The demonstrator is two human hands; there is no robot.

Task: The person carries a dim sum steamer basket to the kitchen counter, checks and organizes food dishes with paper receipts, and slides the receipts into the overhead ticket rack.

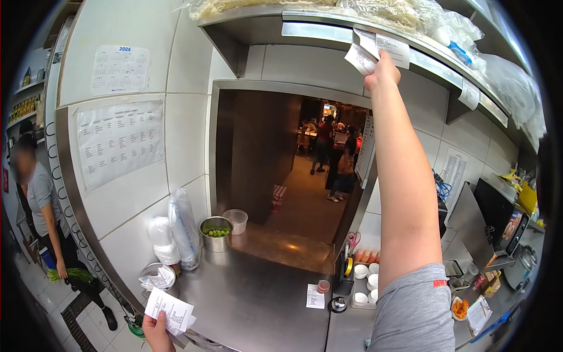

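Note:
High up, my right hand (384,71) is raised to the metal ticket rail (319,31) under the shelf, its fingers closed on paper slips (362,54). Another printed slip (394,51) hangs from the rail right beside those fingers. At the lower left my left hand (157,333) holds a few printed receipts (169,310) between thumb and fingers, above the near edge of the steel counter (252,293). Further right along the rail hangs one more slip (469,94).
A metal pot of green pieces (216,233) and a clear tub (236,221) stand by the pass window. White cups (360,271), a call bell (338,304) and a slip (315,296) lie right. A person (44,199) holding greens stands far left.

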